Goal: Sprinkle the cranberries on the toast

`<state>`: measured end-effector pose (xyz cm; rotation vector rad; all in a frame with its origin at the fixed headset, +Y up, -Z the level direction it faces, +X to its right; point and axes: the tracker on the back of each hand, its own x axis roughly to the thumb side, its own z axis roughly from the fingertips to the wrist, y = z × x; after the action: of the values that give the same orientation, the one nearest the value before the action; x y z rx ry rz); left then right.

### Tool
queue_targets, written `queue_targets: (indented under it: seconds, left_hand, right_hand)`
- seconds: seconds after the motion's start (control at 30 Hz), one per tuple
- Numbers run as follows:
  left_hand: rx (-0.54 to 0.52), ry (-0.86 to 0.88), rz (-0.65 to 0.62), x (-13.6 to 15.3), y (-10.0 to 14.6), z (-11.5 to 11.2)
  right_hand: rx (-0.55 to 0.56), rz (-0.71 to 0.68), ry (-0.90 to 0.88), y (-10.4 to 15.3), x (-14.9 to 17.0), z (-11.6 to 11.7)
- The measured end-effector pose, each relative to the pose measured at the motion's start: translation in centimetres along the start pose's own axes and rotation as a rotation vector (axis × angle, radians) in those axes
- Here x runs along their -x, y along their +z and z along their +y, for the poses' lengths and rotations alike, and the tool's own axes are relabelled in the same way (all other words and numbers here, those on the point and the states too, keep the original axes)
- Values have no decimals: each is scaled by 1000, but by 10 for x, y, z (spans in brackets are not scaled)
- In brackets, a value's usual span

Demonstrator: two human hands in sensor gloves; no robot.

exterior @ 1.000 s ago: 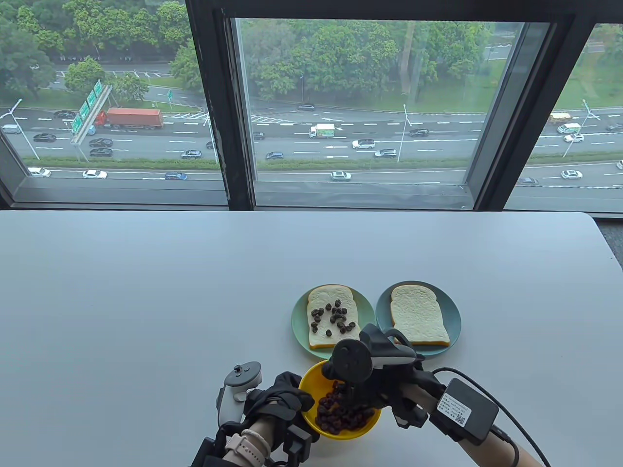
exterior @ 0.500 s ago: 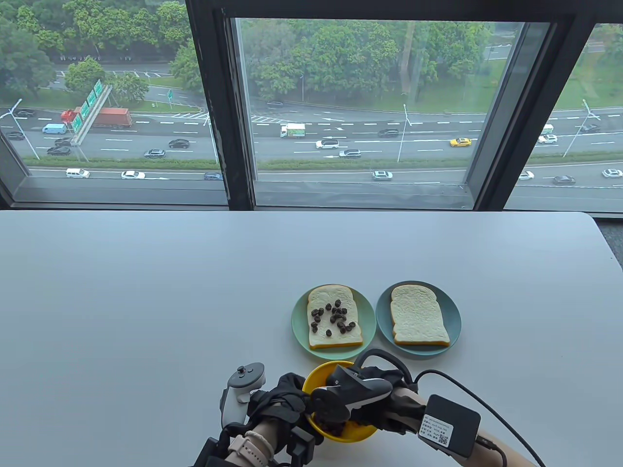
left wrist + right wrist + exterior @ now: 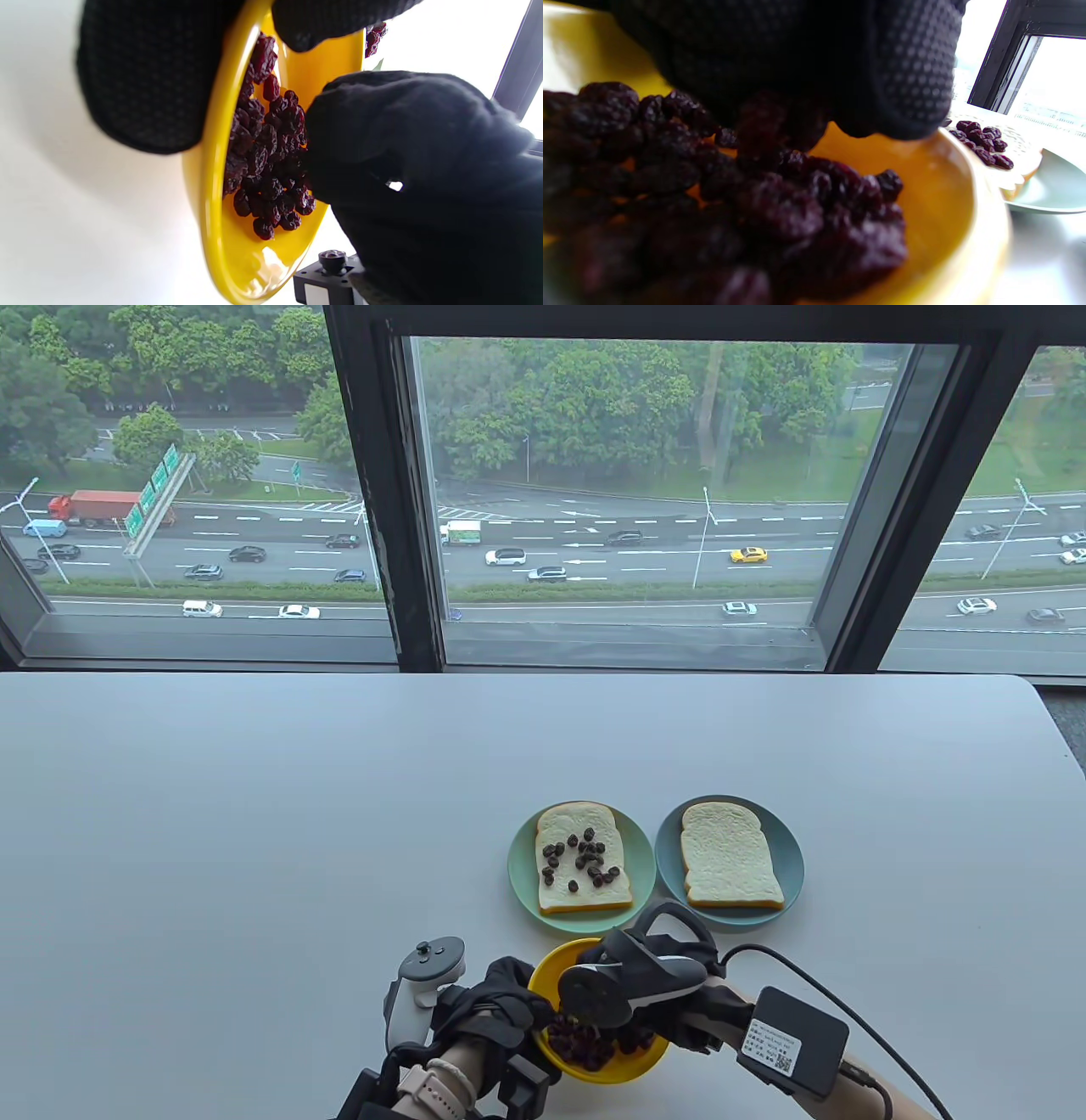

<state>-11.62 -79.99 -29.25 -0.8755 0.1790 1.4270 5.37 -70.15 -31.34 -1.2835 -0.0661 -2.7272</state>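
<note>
Right hand in the cranberry bowl, left hand steadying the bowl.

The left hand (image 3: 501,1001) is gripping the left rim of the yellow bowl (image 3: 632,1069), thumb hooked over the edge in the left wrist view. The right hand (image 3: 679,997) is reaching into the bowl with its fingertips (image 3: 903,106) bunched together and pressing into the heap of cranberries (image 3: 581,1044); whether any berries are pinched between them cannot be told. The bowl is sitting on the white table (image 3: 254,831) near its front edge. Just behind it, the green plate (image 3: 522,874) is carrying toast (image 3: 564,823) already dotted with cranberries, and beside that the blue plate (image 3: 793,848) is carrying plain toast (image 3: 730,857).
</note>
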Motion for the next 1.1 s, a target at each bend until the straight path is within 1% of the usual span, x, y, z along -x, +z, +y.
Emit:
queue_targets:
  seconds: [0.1,0.17,0.2,0.23,0.3,0.33,0.37,0.5,0.57,0.63,0.73,0.83,0.9,1.1]
  left_hand:
    - [7,-4,6,0,-1,-1]
    - [12,-3,9,1,-1,-2]
    - [14,-4,10,1,-1,-2]
    - [14,-5,10,1,-1,-2]
    - [16,-4,12,1,-1,-2]
    - [16,-2,14,1,-1,-2]
    - [17,2,15,1,-1,-2]
    - [11,30,15,1,-1,3]
    - [6,31,13,1,-1,5]
    - [5,35,14,2,-1,6]
    - [10,35,14,1,-1,6]
    - [17,33,18,2,-1,4]
    - [17,29,24,3,-1,4]
    - [12,24,23,3,-1,4]
  right_hand:
    - [62,59,-65,-4,16,-19]
    - [91,108,-101,-10,27,-26]
    - [112,129,-122,-18,34,-29]
    - [109,148,-128,-23,39,-29]
    - [116,208,-133,-41,51,-26]
    - [103,238,-144,-54,59,-23]
    - [99,256,-155,-61,63,-20]
    - [64,356,-218,-100,85,-4]
    - [27,399,-189,-113,92,6]
    - [16,435,-153,-121,98,16]
    - [27,476,-158,-126,103,27]
    - [18,483,-163,-126,102,33]
    - [32,492,-126,-125,101,33]
    - [5,458,-78,-121,96,33]
